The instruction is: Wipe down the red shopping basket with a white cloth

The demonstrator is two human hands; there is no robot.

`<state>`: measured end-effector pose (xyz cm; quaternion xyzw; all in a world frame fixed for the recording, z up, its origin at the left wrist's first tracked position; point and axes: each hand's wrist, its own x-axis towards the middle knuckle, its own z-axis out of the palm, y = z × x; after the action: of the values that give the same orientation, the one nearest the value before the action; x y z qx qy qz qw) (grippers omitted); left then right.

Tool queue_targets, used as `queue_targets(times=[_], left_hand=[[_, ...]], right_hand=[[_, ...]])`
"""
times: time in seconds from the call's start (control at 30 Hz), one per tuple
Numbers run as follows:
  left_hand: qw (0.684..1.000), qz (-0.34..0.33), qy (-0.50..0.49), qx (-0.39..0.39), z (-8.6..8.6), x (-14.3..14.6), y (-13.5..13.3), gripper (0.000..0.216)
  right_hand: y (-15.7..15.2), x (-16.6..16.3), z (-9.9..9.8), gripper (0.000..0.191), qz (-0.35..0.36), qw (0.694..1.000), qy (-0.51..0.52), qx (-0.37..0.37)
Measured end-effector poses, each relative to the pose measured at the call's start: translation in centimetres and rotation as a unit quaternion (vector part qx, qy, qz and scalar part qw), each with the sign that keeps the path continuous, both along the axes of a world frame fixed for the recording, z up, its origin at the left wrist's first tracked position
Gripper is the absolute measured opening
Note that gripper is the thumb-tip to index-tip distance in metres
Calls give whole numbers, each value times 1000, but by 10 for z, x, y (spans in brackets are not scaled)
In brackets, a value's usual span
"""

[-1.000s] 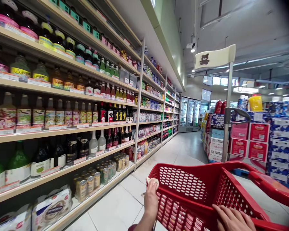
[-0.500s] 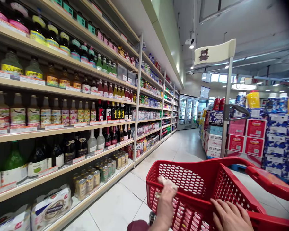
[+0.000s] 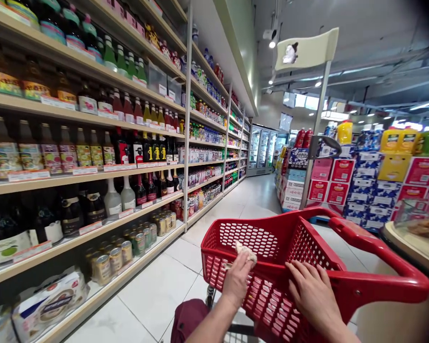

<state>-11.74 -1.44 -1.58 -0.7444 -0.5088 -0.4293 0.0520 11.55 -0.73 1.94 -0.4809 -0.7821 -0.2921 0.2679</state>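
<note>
A red plastic shopping cart with a perforated basket stands right in front of me. My left hand is closed on a crumpled whitish cloth and presses it to the rim on the basket's near side. My right hand holds the same near rim farther right, its fingers bent over the top edge. The cart's handle extends to the right, with neither hand on it. Below the basket, part of the metal frame shows.
Shelves of bottles and cans line the left side. Stacked drink cartons stand to the right, behind a metal pole bearing a cream sign. A rounded counter is at the right edge. Glass-door coolers stand at the aisle's end.
The view has turned right, so shelves, cart and cartons sit farther left. More of the cart's handle and the counter show. Both hands stay at the near rim, the left with the cloth.
</note>
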Motion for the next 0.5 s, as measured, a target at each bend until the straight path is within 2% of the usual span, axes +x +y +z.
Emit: queue_targets(times=[0.1,0.17,0.23,0.33,0.37,0.43,0.5], left_hand=[[988,137,-58,-33,6,-26,-1,59],[976,194,-86,-50,7,-33,0,62],[983,157,-72,-54,5,-22,1,67],[999,16,-23,-47,4,-1,1,67],[998,-4,-26,-49,5,-1,0,64],[994,39,-80,-63,10,-13,-3,57],[976,138,-149,-74,14,-30,-4,54]], right_hand=[[-1,-2,1,36,6,1000,-2,2],[-1,-4,1,35,1,1000,4,4],[0,-5,0,34,-6,1000,13,6],[3,-2,-4,35,-3,1000,13,8],[4,-1,-5,35,1,1000,11,7],[4,0,-6,36,7,1000,7,4],[3,0,-5,36,7,1000,8,1]])
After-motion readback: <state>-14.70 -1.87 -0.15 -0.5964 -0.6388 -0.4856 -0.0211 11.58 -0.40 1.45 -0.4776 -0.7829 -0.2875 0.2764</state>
